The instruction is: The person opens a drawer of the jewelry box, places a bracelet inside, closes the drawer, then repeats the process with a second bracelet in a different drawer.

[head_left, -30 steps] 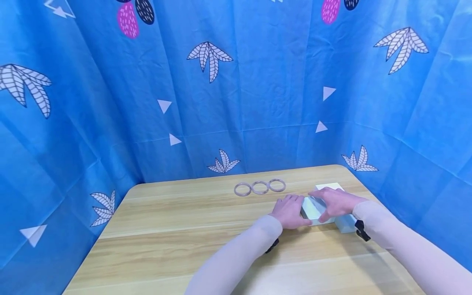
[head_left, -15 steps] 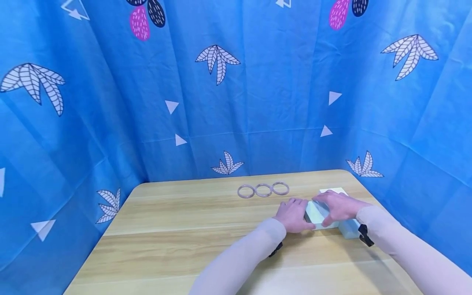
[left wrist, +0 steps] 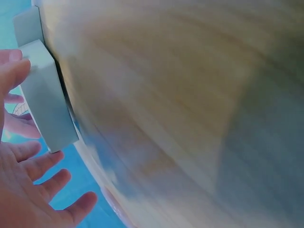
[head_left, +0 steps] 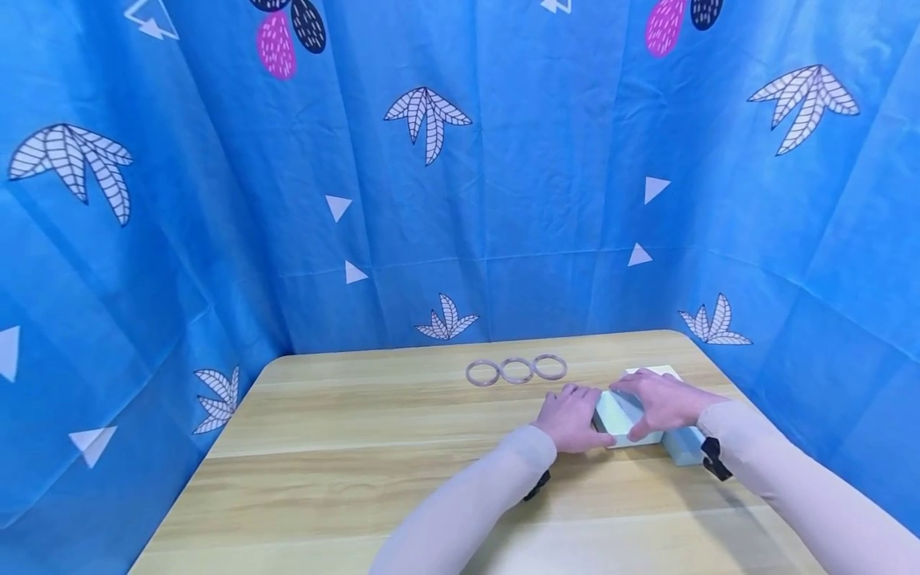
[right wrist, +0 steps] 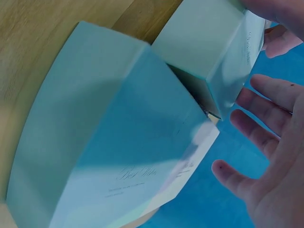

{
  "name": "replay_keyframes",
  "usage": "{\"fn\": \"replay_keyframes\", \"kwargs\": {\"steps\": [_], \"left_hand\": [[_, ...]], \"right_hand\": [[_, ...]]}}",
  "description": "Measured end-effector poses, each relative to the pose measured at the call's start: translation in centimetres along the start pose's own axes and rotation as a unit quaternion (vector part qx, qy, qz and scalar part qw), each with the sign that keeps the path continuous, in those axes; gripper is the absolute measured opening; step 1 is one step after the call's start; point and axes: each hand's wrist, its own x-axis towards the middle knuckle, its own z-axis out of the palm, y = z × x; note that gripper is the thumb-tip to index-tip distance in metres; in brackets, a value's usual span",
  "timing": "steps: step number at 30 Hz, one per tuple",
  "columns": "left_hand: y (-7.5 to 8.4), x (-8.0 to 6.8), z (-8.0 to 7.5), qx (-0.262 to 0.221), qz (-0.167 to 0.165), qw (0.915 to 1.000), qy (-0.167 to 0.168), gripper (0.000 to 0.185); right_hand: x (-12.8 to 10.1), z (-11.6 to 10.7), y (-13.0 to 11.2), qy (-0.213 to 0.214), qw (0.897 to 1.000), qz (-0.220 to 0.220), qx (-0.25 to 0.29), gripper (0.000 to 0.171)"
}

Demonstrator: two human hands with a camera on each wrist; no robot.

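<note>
Two pale mint boxes stand on the table at the right. The left one (head_left: 616,418) is between my hands, and the other box (head_left: 683,447) stands against its right side, partly under my right forearm. My left hand (head_left: 570,418) holds the left end of the first box, thumb at the near side and fingers toward the far side. My right hand (head_left: 663,403) reaches over the second box and spans the first box's right part between thumb and fingers. In the right wrist view the second box (right wrist: 118,123) bears thin printed script, and my right hand's other fingers are spread.
Three thin pale rings (head_left: 516,370) lie in a row toward the back of the wooden table (head_left: 345,479). A blue patterned curtain (head_left: 539,160) hangs behind the table and along both sides.
The head view has shifted slightly, so everything appears a little lower and farther right. Both hands keep nearly the same places on the left box, and the boxes and rings show no clear movement.
</note>
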Motion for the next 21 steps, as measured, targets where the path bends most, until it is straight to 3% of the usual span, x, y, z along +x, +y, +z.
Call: {"fn": "replay_keyframes", "kwargs": {"steps": [21], "left_hand": [[-2.8, -2.5, -2.4, -0.051, -0.012, 0.9986, 0.007, 0.080]], "right_hand": [[1.0, -0.5, -2.4, 0.029, 0.999, -0.028, 0.012, 0.088]]}}
